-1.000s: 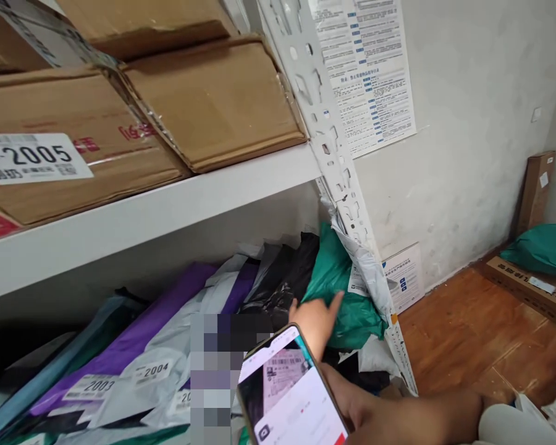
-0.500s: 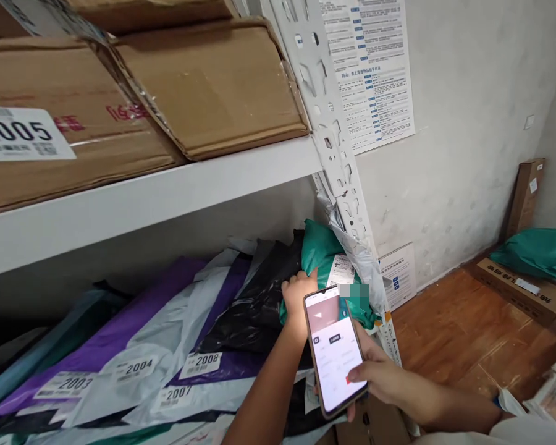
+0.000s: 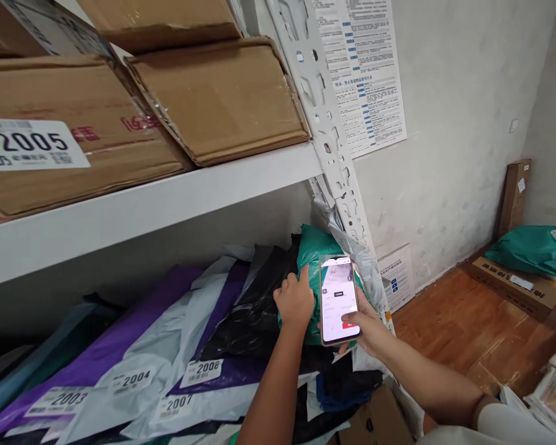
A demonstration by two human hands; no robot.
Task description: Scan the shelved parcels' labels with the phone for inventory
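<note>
My right hand (image 3: pixel 373 327) is closed round a smartphone (image 3: pixel 340 303) with a lit screen, its thumb near a red button at the bottom. The screen's upper part shows a camera picture. Behind the phone lies a green plastic parcel bag (image 3: pixel 319 238), its label largely covered by the phone. My left hand (image 3: pixel 296 300) grips the left side of this bag, index finger extended on its surface and the other fingers curled; its thumb is hidden. A black plastic parcel bag (image 3: pixel 254 315) leans just left of that hand.
More bagged parcels with number labels, such as a purple parcel (image 3: pixel 134 334), fill the lower shelf. Cardboard boxes (image 3: pixel 222 102) stand on the white upper shelf (image 3: pixel 176 213). A perforated upright (image 3: pixel 327 123) rises at the right. On the floor, a green parcel (image 3: pixel 532 250) rests on a carton (image 3: pixel 514 287).
The phone has moved up and away from me, now upright in front of the green bag and covering its label. My left hand stays at the bag. The view has shifted slightly.
</note>
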